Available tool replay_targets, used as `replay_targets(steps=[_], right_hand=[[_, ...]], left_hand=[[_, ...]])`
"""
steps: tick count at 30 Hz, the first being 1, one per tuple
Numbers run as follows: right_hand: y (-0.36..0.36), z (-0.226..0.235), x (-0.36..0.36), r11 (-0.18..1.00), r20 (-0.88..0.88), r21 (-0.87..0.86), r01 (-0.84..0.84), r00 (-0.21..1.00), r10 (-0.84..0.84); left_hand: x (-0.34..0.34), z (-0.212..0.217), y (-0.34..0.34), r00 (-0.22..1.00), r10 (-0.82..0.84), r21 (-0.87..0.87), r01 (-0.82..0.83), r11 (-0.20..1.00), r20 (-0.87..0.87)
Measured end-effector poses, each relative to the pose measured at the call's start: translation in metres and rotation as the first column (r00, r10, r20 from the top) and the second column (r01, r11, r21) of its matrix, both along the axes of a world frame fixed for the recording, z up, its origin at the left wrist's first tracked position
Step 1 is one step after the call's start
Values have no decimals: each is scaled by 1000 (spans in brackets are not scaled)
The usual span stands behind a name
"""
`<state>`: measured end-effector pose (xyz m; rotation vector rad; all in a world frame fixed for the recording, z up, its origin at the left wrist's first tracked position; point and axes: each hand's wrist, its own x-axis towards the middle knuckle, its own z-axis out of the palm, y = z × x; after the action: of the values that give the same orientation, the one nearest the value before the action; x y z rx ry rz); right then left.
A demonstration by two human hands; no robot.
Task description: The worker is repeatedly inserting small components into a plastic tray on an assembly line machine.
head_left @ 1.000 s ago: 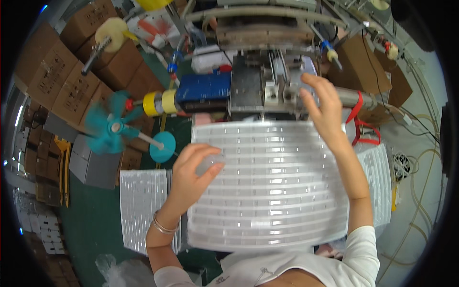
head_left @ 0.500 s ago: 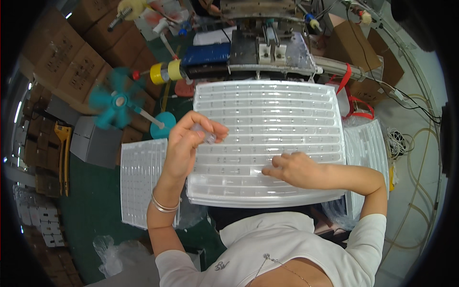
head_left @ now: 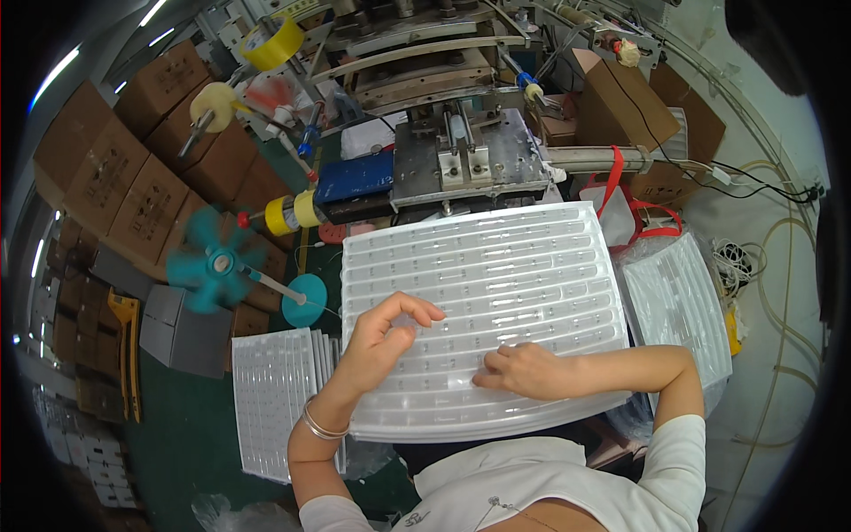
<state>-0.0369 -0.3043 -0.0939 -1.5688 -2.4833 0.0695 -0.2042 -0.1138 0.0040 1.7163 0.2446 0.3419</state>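
A large white tray (head_left: 479, 306) with long parallel rows of clear, ribbed channels lies in front of me, over my lap. My left hand (head_left: 377, 348) hovers above its left part, fingers curled toward the thumb; whatever lies in the palm cannot be made out. Over the lower middle rows, my right hand (head_left: 523, 371) rests with its fingertips pinched together at the tray. A small pale piece (head_left: 461, 384) shows in the row beside those fingertips. What the right fingers grip, if anything, is too small to name.
A metal machine (head_left: 470, 160) stands beyond the tray, with yellow tape rolls (head_left: 282, 215) at its left. A teal fan (head_left: 217, 262) is spinning there. More white trays (head_left: 275, 399) stand at left, and wrapped ones (head_left: 678, 306) at right. Cardboard boxes (head_left: 115, 177) line the far left.
The view has tilted up, so the tray sits lower in it. Clear plastic seen in my left hand before no longer shows distinctly. My right fingers stay at the tray and have drawn closer together.
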Motion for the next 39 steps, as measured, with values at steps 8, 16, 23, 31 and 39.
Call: replay_targets(steps=[8, 16, 23, 31, 39], right_hand=[[5, 22, 23, 959, -447, -256, -121, 895, -7], [14, 65, 33, 954, -593, -300, 6, 782, -192], [17, 65, 25, 987, -623, -161, 22, 773, -119], [6, 73, 28, 987, -577, -75, 141, 802, -158], [27, 80, 90, 854, -664, -23, 520, 630, -402]], left_hand=[[36, -17, 14, 997, -45, 124, 52, 991, -64], [13, -16, 11, 999, 43, 253, -34, 967, -29], [-17, -13, 6, 992, 125, 458, -115, 881, 7], [-22, -21, 16, 916, 402, 627, -310, 715, -6], [32, -58, 34, 931, 364, 806, -234, 544, 25]])
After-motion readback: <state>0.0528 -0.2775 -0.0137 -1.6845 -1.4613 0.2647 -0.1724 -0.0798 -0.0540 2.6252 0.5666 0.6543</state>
